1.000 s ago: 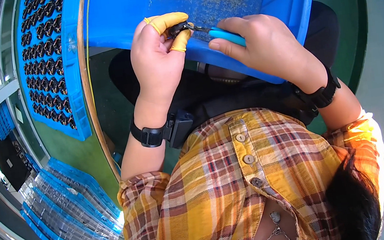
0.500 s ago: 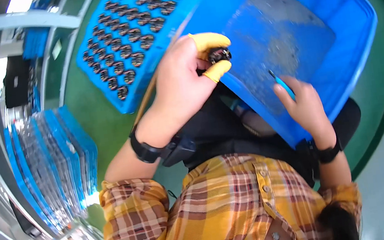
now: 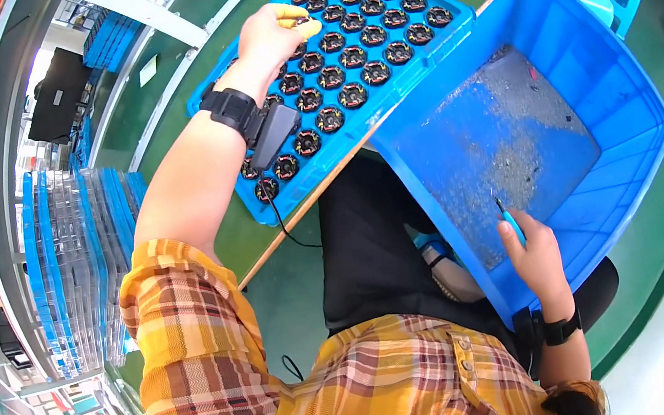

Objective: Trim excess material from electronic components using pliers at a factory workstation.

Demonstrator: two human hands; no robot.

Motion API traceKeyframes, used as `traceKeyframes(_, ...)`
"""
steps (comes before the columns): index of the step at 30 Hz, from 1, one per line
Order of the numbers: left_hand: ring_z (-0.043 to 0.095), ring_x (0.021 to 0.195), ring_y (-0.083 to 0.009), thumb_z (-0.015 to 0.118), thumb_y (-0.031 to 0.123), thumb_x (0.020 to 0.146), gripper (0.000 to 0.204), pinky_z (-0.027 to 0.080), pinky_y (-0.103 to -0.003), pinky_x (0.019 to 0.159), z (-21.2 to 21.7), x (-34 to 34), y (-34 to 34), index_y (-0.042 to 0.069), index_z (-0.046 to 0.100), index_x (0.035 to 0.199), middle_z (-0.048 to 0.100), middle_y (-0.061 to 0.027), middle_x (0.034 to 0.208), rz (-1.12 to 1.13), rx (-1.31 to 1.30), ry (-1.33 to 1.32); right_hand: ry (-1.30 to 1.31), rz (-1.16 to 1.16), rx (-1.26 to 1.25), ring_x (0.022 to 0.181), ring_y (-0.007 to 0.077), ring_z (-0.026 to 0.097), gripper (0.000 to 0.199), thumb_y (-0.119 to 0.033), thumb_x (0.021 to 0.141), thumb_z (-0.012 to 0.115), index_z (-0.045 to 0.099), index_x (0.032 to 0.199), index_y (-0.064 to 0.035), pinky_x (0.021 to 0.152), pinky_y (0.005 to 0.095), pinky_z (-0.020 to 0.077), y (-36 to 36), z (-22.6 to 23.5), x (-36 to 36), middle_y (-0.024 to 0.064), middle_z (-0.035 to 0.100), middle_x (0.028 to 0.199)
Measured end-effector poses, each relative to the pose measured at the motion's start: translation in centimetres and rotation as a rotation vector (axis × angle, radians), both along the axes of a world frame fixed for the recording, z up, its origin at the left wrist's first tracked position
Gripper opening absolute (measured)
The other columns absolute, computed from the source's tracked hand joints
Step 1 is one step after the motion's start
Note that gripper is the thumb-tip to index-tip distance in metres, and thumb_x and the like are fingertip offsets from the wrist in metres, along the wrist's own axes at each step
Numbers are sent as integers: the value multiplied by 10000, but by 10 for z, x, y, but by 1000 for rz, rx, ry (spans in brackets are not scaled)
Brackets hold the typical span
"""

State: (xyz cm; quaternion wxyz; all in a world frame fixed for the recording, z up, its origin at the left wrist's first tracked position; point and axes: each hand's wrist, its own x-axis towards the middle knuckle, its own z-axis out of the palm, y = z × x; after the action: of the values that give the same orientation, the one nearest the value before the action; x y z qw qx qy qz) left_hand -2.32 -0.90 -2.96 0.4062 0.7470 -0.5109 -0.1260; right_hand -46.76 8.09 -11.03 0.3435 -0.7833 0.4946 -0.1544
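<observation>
The left hand (image 3: pixel 272 36), yellow covers on its fingertips, is over the far-left part of a blue tray (image 3: pixel 374 112); its fingers pinch together near a dark part, but I cannot tell whether they grip it. The right hand (image 3: pixel 541 259) grasps a blue-handled tool (image 3: pixel 512 223) over the near side of a blue bin (image 3: pixel 610 75) with grey scraps (image 3: pixel 513 169). Ring-shaped dark parts (image 3: pixel 352 94) fill tray rows on the green surface (image 3: pixel 237 242). A lowered left wrist could let its black box (image 3: pixel 275 135) or cable (image 3: pixel 275 215) knock parts askew; a loosened right grip could drop the tool among scraps.
</observation>
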Motion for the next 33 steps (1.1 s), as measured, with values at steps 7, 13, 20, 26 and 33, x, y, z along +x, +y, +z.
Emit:
traceKeyframes(7,695,910,-198,757,223,832,273,535,-315,810,-5,-2,1,101,710,1072,729,-73,1013,47,92,-223,-21,-17,27,799,421,647,387,-354,930,632,656,1073,5,693,439,509,-6,-8,0,238,664,848)
traceKeyframes(13,693,904,-215,734,132,839,234,539,-329,814,-7,-9,3,88,701,1066,722,-90,1013,-13,76,-215,-29,6,38,813,418,649,394,-352,928,636,651,1084,10,705,436,514,-6,-8,5,239,666,871)
traceKeyframes(20,689,907,-206,731,120,838,231,547,-322,795,-5,-15,13,89,701,1065,716,-87,1005,-51,-45,-210,-69,19,-13,831,412,653,408,-358,923,641,650,1094,13,722,433,518,0,-9,0,235,672,900)
traceKeyframes(26,657,855,-127,761,103,826,285,536,-272,785,5,-39,15,51,692,1097,705,-55,990,-133,191,-278,-77,2,-6,844,409,655,404,-348,922,643,649,1107,11,731,429,519,4,-3,-4,235,672,913)
traceKeyframes(33,663,870,-153,826,174,756,409,542,-287,780,12,-36,14,67,699,1131,703,-82,1007,-202,256,-313,-74,-11,-13,843,405,653,390,-332,918,648,647,1110,7,736,426,517,9,6,-8,235,672,913)
